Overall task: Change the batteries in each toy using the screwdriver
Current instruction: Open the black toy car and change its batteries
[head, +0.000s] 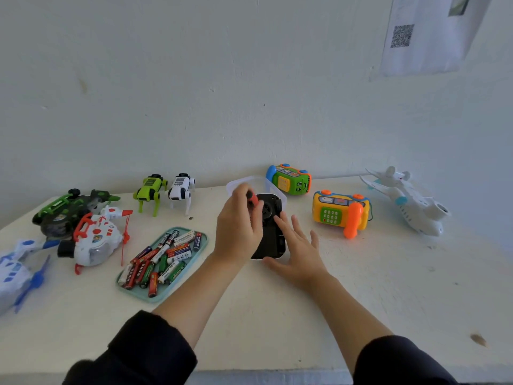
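A black toy (270, 232) lies underside up in the middle of the white table (277, 315). My left hand (238, 229) grips a red-handled screwdriver (253, 200) over the toy's far end; its tip is hidden behind my fingers. My right hand (298, 245) rests flat on the toy's right side, fingers spread and straight, thumb at its near edge. A teal tray (202, 247) holding several batteries (161, 262) lies to the left of the toy.
A clear plastic container (249, 182) stands behind the black toy. To the right are a green phone toy (290, 179), a yellow phone toy (340, 211) and a white plane (408, 201). At left are two robot dogs (166, 190) and several helicopter toys (83, 226).
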